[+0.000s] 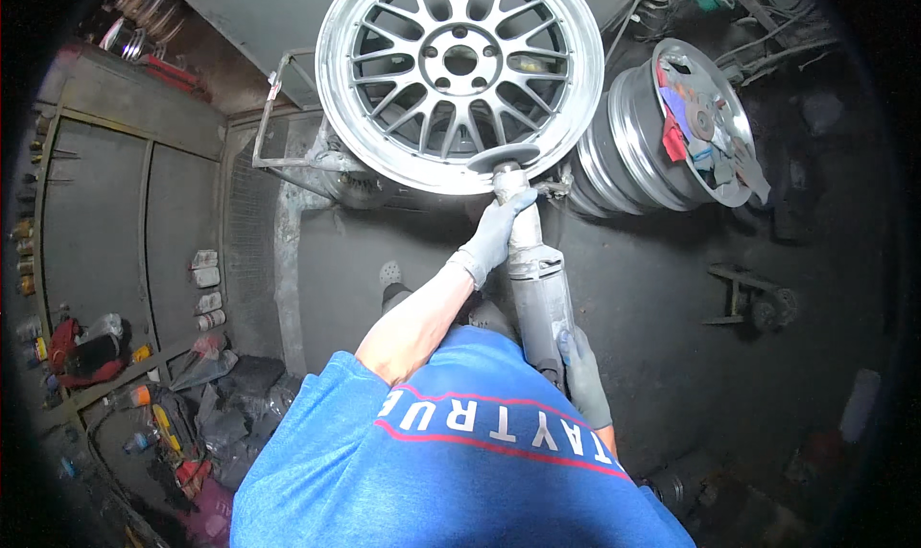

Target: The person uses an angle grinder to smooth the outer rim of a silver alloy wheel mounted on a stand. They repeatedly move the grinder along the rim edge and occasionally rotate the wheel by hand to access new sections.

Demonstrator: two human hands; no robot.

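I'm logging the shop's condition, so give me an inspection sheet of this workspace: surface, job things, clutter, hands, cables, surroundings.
Surface: dark, dusty floor.
Job's things: silver multi-spoke alloy wheel on a metal stand; angle grinder with its disc at the wheel's lower rim.
Clutter: stacked rims holding sanding discs; bottles and rags lower left.
Hands: gloved left hand grips the grinder's neck; gloved right hand grips its rear.
Cables: tangled cables upper right.
Surroundings: grey cabinet at left.

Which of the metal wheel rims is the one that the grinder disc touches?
The large silver multi-spoke alloy wheel rim facing the camera at the top centre. The grey angle grinder meets its lower lip; the stacked silver rims to its right hold scraps and are untouched.
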